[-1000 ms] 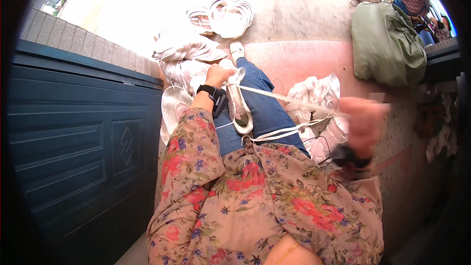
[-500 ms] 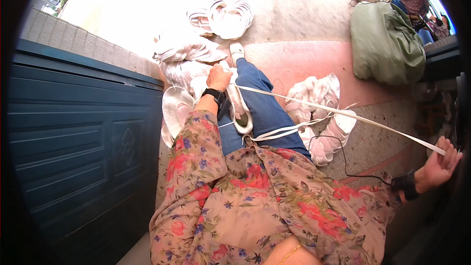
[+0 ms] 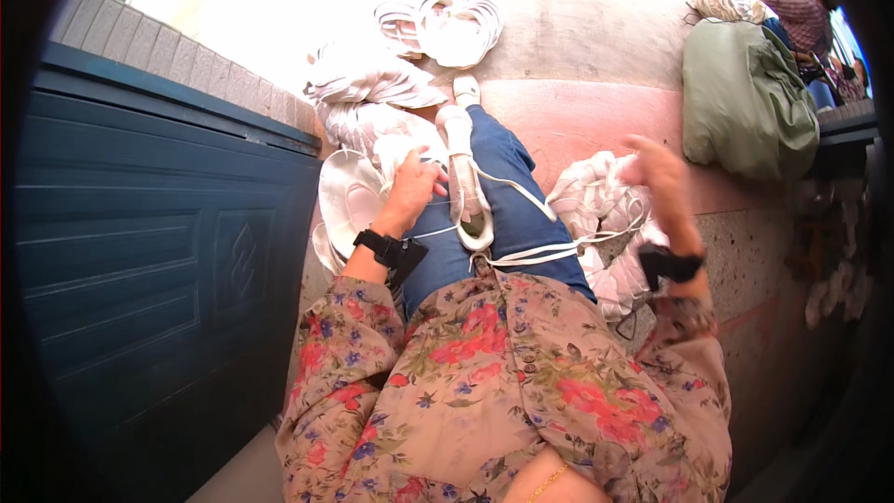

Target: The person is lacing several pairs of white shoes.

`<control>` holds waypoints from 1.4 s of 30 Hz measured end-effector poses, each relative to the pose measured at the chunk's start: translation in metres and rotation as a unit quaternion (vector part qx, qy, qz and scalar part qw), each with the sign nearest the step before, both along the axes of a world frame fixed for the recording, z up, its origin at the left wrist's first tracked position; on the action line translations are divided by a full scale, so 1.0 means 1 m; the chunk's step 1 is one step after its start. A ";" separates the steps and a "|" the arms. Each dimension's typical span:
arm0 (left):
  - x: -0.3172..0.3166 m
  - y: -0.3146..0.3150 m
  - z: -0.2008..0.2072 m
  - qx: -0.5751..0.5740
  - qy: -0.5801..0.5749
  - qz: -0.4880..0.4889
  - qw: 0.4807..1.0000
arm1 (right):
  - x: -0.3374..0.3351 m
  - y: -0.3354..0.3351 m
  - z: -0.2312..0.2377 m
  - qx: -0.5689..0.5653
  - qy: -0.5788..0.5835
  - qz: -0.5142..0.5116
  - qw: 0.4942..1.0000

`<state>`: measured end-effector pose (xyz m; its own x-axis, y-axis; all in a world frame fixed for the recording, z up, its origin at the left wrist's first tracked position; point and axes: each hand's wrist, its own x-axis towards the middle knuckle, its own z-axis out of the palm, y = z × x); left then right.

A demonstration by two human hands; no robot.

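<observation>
A white shoe lies on my lap, its heel toward me. My left hand is just left of it, fingers loosely spread, holding nothing visible. A white shoelace runs from the shoe and droops slack over my jeans. My right hand is raised over a whitish-pink bundle of shoe parts. Its fingers are blurred by motion but look stretched apart, with no lace in them. More white laces lie across my thighs toward that bundle.
Whitish bundles are heaped beyond my left hand, beside white shoe pieces. Striped white bundles lie farther out. A dark blue panelled door stands at left. At far right are a green sack and another person.
My right hand has let go of the taut lace and swung from the far right back toward the shoe. The lace now hangs slack. My left hand has come off the shoe, its fingers loosened.
</observation>
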<state>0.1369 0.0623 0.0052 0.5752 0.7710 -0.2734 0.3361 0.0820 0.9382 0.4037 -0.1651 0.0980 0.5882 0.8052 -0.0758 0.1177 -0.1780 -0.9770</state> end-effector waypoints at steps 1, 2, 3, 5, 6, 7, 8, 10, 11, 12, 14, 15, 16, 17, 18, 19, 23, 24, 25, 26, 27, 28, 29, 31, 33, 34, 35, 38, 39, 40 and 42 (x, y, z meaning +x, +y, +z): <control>0.000 -0.003 0.000 -0.096 0.004 -0.014 0.995 | -0.013 0.026 -0.018 -0.022 0.086 0.053 0.995; -0.005 -0.007 -0.001 -0.186 0.012 -0.017 0.982 | -0.030 0.055 -0.023 -0.103 0.108 0.142 0.979; -0.006 -0.010 -0.004 -0.194 0.012 -0.004 0.981 | -0.054 0.081 -0.029 -0.084 -0.003 0.191 0.978; -0.006 -0.009 -0.014 -0.171 0.037 0.005 0.985 | -0.081 0.121 -0.052 -0.077 -0.073 0.257 0.960; -0.002 -0.007 -0.020 -0.150 0.060 0.004 0.987 | -0.089 0.134 -0.067 -0.050 -0.140 0.248 0.957; -0.001 -0.006 -0.027 -0.131 0.054 0.014 0.990 | -0.093 0.146 -0.085 -0.028 -0.238 0.251 0.938; 0.001 -0.004 -0.028 -0.130 0.055 0.013 0.990 | -0.097 0.154 -0.087 -0.027 -0.237 0.249 0.939; 0.004 -0.001 -0.032 -0.081 0.085 0.014 0.993 | -0.100 0.165 -0.092 -0.053 -0.338 0.296 0.892; 0.005 -0.001 -0.035 -0.081 0.074 0.030 0.994 | -0.098 0.168 -0.098 -0.062 -0.371 0.314 0.872; 0.007 0.000 -0.038 -0.082 0.074 0.030 0.993 | -0.095 0.172 -0.102 -0.063 -0.371 0.314 0.872; 0.011 0.001 -0.043 0.010 0.098 0.047 0.994 | -0.093 0.178 -0.109 -0.115 -0.365 0.315 0.868; 0.013 0.003 -0.046 0.007 0.098 0.050 0.994 | -0.094 0.177 -0.112 -0.114 -0.350 0.306 0.878; 0.015 0.005 -0.048 0.072 0.116 0.031 0.990 | -0.097 0.177 -0.113 -0.116 -0.351 0.309 0.876; 0.017 0.006 -0.049 0.136 0.134 0.013 0.981 | -0.101 0.176 -0.115 -0.124 -0.320 0.278 0.897; 0.018 0.005 -0.051 0.134 0.134 0.016 0.982 | -0.105 0.176 -0.116 -0.133 -0.288 0.246 0.916; 0.022 0.003 -0.047 0.200 0.157 0.014 0.967 | -0.104 0.176 -0.120 -0.135 -0.288 0.247 0.915; 0.030 0.004 -0.037 0.249 0.226 -0.021 0.941 | -0.101 0.178 -0.131 -0.126 -0.204 0.223 0.945; 0.030 0.004 -0.036 0.260 0.226 -0.031 0.938 | -0.100 0.177 -0.133 -0.108 -0.185 0.218 0.952; 0.029 0.004 -0.035 0.258 0.226 -0.029 0.939 | -0.101 0.175 -0.126 -0.109 -0.185 0.219 0.952; 0.028 0.004 -0.034 0.275 0.228 -0.040 0.933 | -0.101 0.172 -0.117 -0.102 -0.216 0.240 0.941; 0.028 0.004 -0.032 0.293 0.229 -0.052 0.927 | -0.102 0.169 -0.111 -0.095 -0.245 0.260 0.929; 0.028 0.004 -0.033 0.293 0.228 -0.053 0.927 | -0.103 0.166 -0.113 -0.095 -0.246 0.259 0.929; 0.029 0.003 -0.033 0.325 0.225 -0.061 0.916 | -0.105 0.162 -0.116 -0.107 -0.211 0.216 0.947; 0.031 0.001 -0.034 0.357 0.221 -0.070 0.905 | -0.112 0.153 -0.114 -0.086 -0.175 0.139 0.971; 0.032 -0.002 -0.035 0.415 0.192 -0.099 0.884 | -0.117 0.145 -0.116 -0.097 -0.165 0.131 0.973; 0.033 0.000 -0.035 0.416 0.191 -0.100 0.883 | -0.119 0.142 -0.118 -0.106 -0.156 0.125 0.974; 0.034 0.002 -0.035 0.391 0.196 -0.081 0.896 | -0.121 0.142 -0.120 -0.094 -0.152 0.137 0.974; 0.031 0.006 -0.035 0.348 0.220 -0.033 0.911 | -0.133 0.132 -0.097 -0.163 0.125 0.130 0.970; 0.030 0.006 -0.035 0.331 0.239 -0.006 0.913 | -0.133 0.128 -0.097 -0.135 0.166 0.151 0.965; 0.030 0.004 -0.031 0.332 0.239 -0.008 0.912 | -0.130 0.124 -0.099 -0.134 0.166 0.149 0.966; 0.030 -0.002 -0.024 0.375 0.272 -0.060 0.884 | -0.123 0.117 -0.105 -0.115 0.288 0.192 0.931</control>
